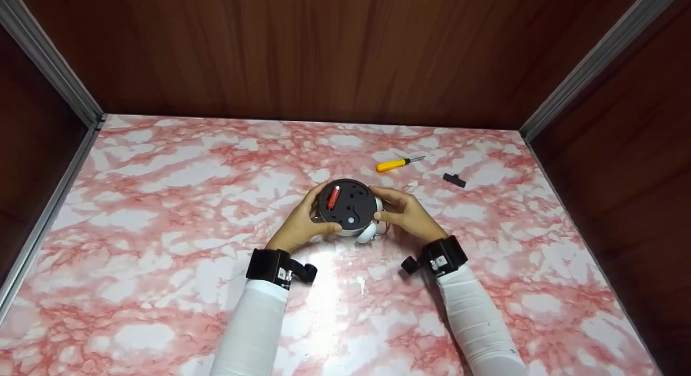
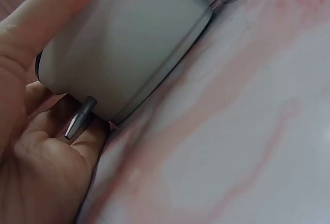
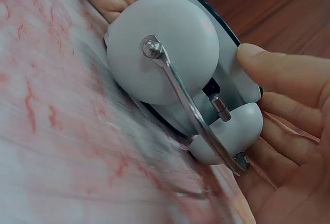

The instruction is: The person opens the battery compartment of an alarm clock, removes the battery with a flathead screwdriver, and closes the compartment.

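A white twin-bell alarm clock (image 1: 363, 203) lies face down, its round black back upward in the head view. A red battery (image 1: 333, 197) sits in the open slot on that back. My left hand (image 1: 303, 222) grips the clock's left side, thumb at the near rim; beside its fingers a metal foot (image 2: 81, 118) sticks out in the left wrist view. My right hand (image 1: 411, 214) holds the opposite side, around the bells. In the right wrist view, the thumb touches the rim, and a metal handle (image 3: 191, 105) spans the large bell (image 3: 180, 33) and the other bell (image 3: 232, 133).
A yellow-handled screwdriver (image 1: 392, 165) lies beyond the clock. To its right is a small black battery cover (image 1: 454, 180). The pink-and-white marbled table (image 1: 162, 225) is bounded by a brown wood panel (image 1: 302, 57) at the back and dark panels at both sides.
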Demonstrator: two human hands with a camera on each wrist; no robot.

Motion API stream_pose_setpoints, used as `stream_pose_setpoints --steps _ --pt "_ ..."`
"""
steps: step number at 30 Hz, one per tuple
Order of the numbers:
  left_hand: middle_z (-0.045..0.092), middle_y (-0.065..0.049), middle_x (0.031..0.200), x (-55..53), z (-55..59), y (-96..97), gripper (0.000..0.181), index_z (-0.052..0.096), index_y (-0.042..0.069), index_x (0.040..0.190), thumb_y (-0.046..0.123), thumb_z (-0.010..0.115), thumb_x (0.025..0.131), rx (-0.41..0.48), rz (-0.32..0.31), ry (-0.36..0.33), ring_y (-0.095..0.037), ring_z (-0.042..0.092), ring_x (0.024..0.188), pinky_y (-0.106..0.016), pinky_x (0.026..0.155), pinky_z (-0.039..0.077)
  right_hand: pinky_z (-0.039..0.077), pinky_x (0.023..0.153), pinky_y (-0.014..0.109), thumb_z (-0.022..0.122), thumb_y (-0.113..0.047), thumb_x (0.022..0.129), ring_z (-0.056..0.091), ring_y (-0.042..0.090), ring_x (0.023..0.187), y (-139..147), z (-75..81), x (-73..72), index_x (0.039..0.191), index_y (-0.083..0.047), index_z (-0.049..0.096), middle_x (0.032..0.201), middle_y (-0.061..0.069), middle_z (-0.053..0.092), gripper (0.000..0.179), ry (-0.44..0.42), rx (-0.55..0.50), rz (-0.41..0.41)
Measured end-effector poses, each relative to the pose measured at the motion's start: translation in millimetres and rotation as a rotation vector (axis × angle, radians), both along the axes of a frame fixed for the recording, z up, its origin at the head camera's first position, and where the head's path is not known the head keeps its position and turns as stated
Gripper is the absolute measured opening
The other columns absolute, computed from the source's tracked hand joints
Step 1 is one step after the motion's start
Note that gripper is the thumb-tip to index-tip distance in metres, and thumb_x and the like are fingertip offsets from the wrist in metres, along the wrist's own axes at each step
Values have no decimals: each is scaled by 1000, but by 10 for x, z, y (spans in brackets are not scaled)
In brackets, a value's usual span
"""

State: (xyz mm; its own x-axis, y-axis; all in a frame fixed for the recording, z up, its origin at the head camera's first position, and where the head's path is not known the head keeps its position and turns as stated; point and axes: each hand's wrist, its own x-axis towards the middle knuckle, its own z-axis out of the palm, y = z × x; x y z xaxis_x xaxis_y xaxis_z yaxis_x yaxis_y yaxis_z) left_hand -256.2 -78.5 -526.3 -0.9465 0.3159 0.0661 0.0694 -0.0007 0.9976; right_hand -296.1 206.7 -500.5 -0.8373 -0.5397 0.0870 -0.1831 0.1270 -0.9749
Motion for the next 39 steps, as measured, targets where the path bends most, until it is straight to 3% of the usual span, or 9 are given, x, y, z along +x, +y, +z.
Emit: stream_pose_setpoints --steps 7,10,14,17,24,30,39 --pt "36 -5 161 8 -17 17 108 27 20 162 18 92 76 48 -3 2 -22 35 147 -38 117 37 46 110 35 66 -11 99 53 30 134 -93 105 52 145 3 52 146 19 54 50 20 81 -78" --pt "37 -5 160 13 -16 30 106 29 19 161 15 92 75 57 14 -1 -22 37 146 -36 116 38 46 110 41 67 -14 99 56 30 130 -193 205 61 139 3 58 139 18 60 45 112 208 -154" --pt "39 -5 158 18 -19 30 107 31 19 160 15 93 73 60 31 -13 -21 39 145 -35 116 39 45 110 46 74 -17 94 57 30 128 -339 354 77 134 3 63 132 19 65 45 318 424 -204" --pt "41 -6 158 13 -17 29 107 32 19 160 17 94 72 54 36 -15 -22 41 144 -34 115 40 49 106 46 76 -18 93 59 30 124 -455 449 88 133 3 64 130 18 66 47 430 511 -188" --pt "39 -7 159 -2 -14 32 109 29 16 160 18 93 72 55 25 -9 -21 40 144 -33 115 39 53 99 41 79 -17 90 62 28 114 -740 592 84 129 1 67 124 16 66 44 529 578 -105" --pt "37 -6 160 2 -2 39 106 28 16 161 13 91 76 58 20 -12 -21 38 146 -34 116 38 53 99 41 80 -15 88 64 31 110 -927 609 75 124 3 68 120 19 65 41 642 649 -47" --pt "40 -5 159 -16 -8 24 108 29 17 160 20 93 74 4 33 -3 -19 41 143 -30 116 36 56 86 39 81 -12 87 64 29 96 -1109 600 77 114 6 69 108 19 65 34 649 752 -40"
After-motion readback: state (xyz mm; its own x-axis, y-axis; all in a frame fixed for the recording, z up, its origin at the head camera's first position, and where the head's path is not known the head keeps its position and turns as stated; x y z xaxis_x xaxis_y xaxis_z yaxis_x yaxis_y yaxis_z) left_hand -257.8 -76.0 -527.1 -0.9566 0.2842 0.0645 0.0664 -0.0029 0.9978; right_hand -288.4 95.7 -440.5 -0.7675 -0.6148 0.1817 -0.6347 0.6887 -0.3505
